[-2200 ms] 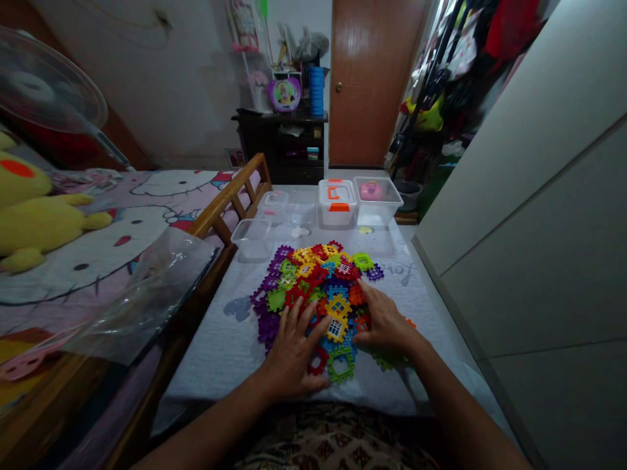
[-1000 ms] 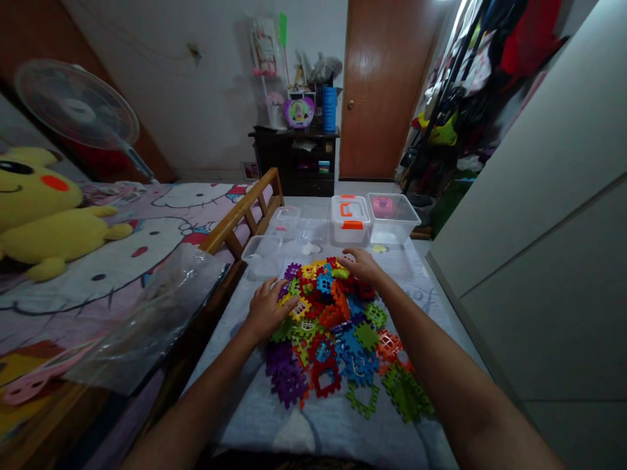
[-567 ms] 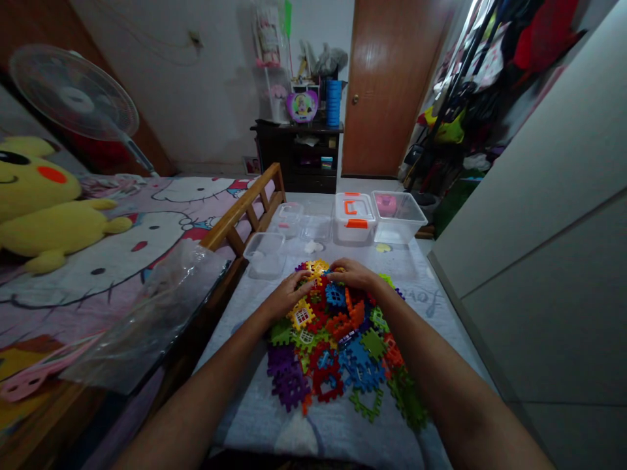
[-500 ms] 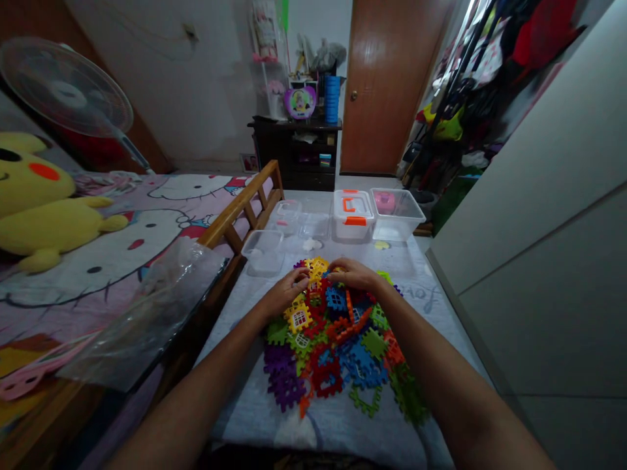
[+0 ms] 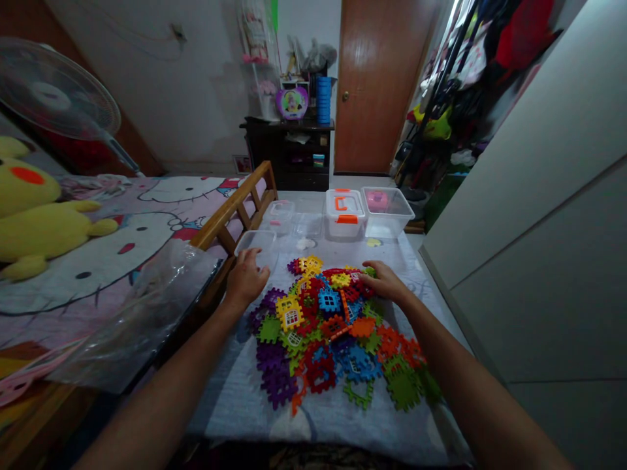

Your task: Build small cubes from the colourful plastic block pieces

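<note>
Far left, a plush (image 5: 34,215) and a clear bag (image 5: 147,307) are lying on the bed, well apart from the work. Next, the left hand (image 5: 246,279) is resting palm down at the pile's far-left edge, just beside the open tub (image 5: 257,241). Its knuckles are up and its fingers bent under; whether they are pinching a tile I cannot tell. The pile (image 5: 328,326) of toothed plastic tiles is lying on the table (image 5: 230,391) between the two hands. It is spreading rightward from the left hand and toward the body, long axis running far to near and slanting a little right. The tiles are overlapping too much to count; six colours are showing: purple, green, yellow, red, blue, orange. The right hand (image 5: 386,282) is lying flat on the pile's far-right edge, fingers spread, pressing tiles and gripping none. The left hand is sitting nearer the open tub and the lidded tub (image 5: 280,213); the right hand is nearer the box (image 5: 344,212) and the big tub (image 5: 388,210). That is making four containers for certain. A fifth clear shape among them is too faint to call.
</note>
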Motion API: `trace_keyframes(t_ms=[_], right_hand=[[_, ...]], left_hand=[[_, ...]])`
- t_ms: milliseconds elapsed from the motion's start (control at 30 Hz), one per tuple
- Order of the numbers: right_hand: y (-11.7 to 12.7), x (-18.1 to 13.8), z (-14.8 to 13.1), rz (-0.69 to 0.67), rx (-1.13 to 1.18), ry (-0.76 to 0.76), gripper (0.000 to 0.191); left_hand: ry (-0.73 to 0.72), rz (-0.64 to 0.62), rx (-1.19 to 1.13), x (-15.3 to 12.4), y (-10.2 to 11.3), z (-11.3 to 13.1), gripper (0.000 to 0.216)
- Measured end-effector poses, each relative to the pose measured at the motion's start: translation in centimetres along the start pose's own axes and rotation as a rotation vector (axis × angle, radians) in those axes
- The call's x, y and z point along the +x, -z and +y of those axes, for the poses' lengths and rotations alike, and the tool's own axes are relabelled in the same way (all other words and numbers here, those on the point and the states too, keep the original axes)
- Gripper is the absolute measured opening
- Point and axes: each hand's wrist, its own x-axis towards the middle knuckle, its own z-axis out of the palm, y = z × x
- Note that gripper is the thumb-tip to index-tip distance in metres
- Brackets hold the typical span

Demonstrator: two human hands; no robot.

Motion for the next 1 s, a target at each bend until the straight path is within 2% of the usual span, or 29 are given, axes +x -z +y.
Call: trace_keyframes(t_ms=[100,233,300,500,700,833,933,1000], right_hand=[[-0.2,-0.4,-0.6,-0.121,0.026,0.04,0.039],[0.8,-1.2,-1.4,-0.229,0.209,0.134,0.033],[1.6,-1.9,-1.2,-0.219,0.28,0.125,0.034],[3.9,-5.5,0.9,-0.09,0.371,-0.035,0.033],[4.3,-10.0,2.6,-0.029,0.35,-0.104,0.03],[4.0,-12.2,3.1,0.015,0.294,-0.114,0.027],[3.3,-12.8,3.0,0.03,0.225,-0.093,0.026],[2.6,-12.5,2.7,0.052,0.16,-0.075,0.024]], left_hand=[[-0.036,-0.041,0.01,0.8,-0.4,-0.9,0.036],[-0.073,-0.066,-0.016,1.8,-0.4,-1.9,0.037],[-0.09,-0.082,-0.029,2.1,-0.3,-2.5,0.037],[-0.136,-0.084,-0.062,2.6,-0.4,-3.5,0.035],[-0.069,0.027,0.084,2.7,-1.5,-2.5,0.035],[-0.053,0.072,0.124,2.4,-1.5,-1.5,0.035],[-0.052,0.164,0.122,1.2,-0.8,0.3,0.043],[-0.113,0.186,0.065,-0.5,-0.1,2.2,0.046]])
